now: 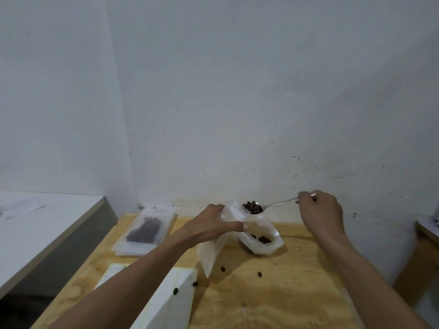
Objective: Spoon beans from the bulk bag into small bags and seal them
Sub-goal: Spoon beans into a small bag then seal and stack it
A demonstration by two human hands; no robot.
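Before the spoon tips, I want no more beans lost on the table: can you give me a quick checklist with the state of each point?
1. Spoon loaded: ok, heaped with beans.
2. Right hand holds the spoon handle: ok, pinched at its far end.
3. Left hand holds the small bag at its top: ok.
4. Bag mouth open under the spoon: cannot tell; the bowl sits at the top edge, but the opening is not clearly visible.
5. Bulk bag out of the way: ok, it lies on the table behind the small bag.
6. Table free of spills: not ok, loose beans lie in front of the bags.
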